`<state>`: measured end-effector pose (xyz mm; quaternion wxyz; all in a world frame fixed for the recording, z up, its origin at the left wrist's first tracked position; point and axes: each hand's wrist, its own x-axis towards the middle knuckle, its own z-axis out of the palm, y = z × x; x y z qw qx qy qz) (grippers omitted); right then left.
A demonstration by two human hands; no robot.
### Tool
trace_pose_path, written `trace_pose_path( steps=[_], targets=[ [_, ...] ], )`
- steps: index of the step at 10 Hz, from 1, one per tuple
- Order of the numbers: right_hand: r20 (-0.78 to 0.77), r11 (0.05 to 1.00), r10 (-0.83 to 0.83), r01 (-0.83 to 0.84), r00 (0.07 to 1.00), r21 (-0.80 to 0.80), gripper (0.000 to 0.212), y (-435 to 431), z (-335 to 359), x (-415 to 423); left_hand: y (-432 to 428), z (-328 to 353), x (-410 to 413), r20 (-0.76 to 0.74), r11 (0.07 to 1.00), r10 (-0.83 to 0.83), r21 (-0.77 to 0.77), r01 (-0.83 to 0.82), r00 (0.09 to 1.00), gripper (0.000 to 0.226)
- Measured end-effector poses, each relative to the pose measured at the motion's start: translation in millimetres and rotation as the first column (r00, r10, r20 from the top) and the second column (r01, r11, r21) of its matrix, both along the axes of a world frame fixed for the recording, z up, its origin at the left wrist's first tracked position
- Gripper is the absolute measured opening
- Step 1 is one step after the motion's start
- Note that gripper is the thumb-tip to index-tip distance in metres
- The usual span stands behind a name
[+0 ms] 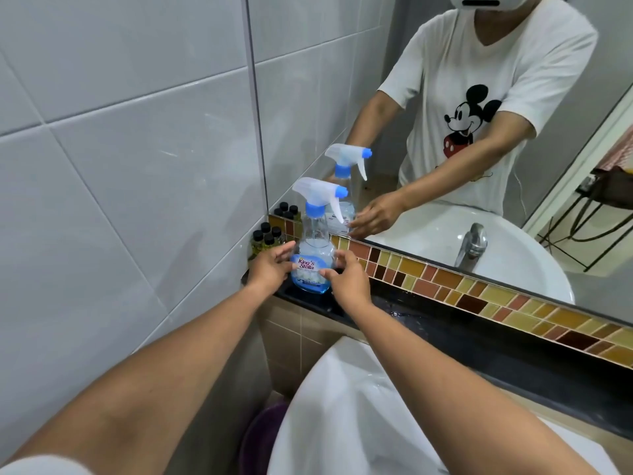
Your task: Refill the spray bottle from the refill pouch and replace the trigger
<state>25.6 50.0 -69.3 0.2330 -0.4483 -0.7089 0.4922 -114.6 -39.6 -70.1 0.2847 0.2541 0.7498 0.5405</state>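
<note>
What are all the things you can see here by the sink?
spray bottle: one, clear with a blue label, standing on the ledge's left end
trigger: one, white with blue nozzle and collar, on top of the bottle
small bottles: several, yellowish with black caps, in the corner behind the spray bottle
ledge: one, black, under the mirror
mosaic strip: one, brown, orange and yellow, along the mirror's bottom edge
mirror: one, above the ledge
tap: one, silver, seen only in the mirror
sink: one, white, below the ledge
tub: one, purple, low down left of the sink
wall tiles: many, pale grey, left
left hand: fingers touching the bottle's left side
right hand: fingers touching its right side
</note>
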Motion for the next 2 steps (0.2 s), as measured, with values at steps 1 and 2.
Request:
trace_pose_path(
  steps=[1, 2],
  targets=[
    [0.033, 0.999, 0.041, -0.041, 0.999, -0.009, 0.056, -4.8, 10.4, 4.8, -1.8, 3.3, 5.7, -0.007, 0.999, -0.022, -0.038, 0.022, 1.0, 0.064],
    [0.071, 0.999, 0.04, -0.04, 0.997, 0.006, 0.07, -7.4, 19.1, 13.0, -2.3, 8.0, 16.6, -0.076, 0.996, 0.05, -0.074, -0.055, 0.996, 0.069]
  ],
)
